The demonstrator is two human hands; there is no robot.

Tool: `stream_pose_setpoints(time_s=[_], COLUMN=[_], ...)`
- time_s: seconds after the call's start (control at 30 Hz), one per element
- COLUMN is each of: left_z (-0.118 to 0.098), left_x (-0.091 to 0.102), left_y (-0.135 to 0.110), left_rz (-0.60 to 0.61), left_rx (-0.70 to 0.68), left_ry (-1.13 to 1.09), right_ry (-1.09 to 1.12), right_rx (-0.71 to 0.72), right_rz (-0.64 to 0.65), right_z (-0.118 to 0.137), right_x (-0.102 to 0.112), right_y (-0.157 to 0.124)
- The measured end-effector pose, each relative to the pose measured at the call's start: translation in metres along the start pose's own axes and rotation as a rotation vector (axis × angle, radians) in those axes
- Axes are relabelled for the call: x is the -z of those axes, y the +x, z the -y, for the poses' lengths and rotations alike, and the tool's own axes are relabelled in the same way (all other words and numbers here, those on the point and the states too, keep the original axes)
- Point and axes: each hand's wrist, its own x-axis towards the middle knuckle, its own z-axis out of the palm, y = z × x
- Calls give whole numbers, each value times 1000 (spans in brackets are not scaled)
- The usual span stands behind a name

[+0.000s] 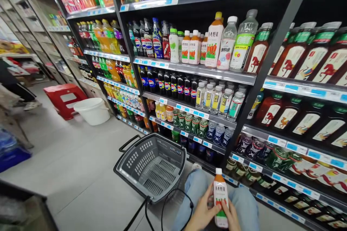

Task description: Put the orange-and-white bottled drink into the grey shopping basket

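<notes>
My left hand (pixel 202 213) and right hand (pixel 233 219) are clamped round the juice bottle (pixel 220 194), upright above my knees beside the basket (pixel 151 166); gripped so low, it might tip and slip out.

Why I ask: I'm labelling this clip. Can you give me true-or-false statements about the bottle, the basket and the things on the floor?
1. The left hand and right hand both hold the bottle. True.
2. The bottle has a green cap. False: the cap is white.
3. The basket is red. False: it is grey.
4. A white bucket stands beside a red stool. True.
</notes>
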Motion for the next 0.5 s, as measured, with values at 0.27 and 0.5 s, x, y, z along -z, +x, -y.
stream_pose_setpoints(time_s=[0.27, 0.5], left_z=[-16, -16], left_x=[8, 11], left_y=[-12, -15], left_rz=[-29, -105], left_rx=[63, 65], left_ry=[128, 227], right_ry=[112, 102], right_rx=[-15, 17], right_rz=[82, 90], right_z=[5, 4], right_x=[-13, -14], right_y=[-2, -2])
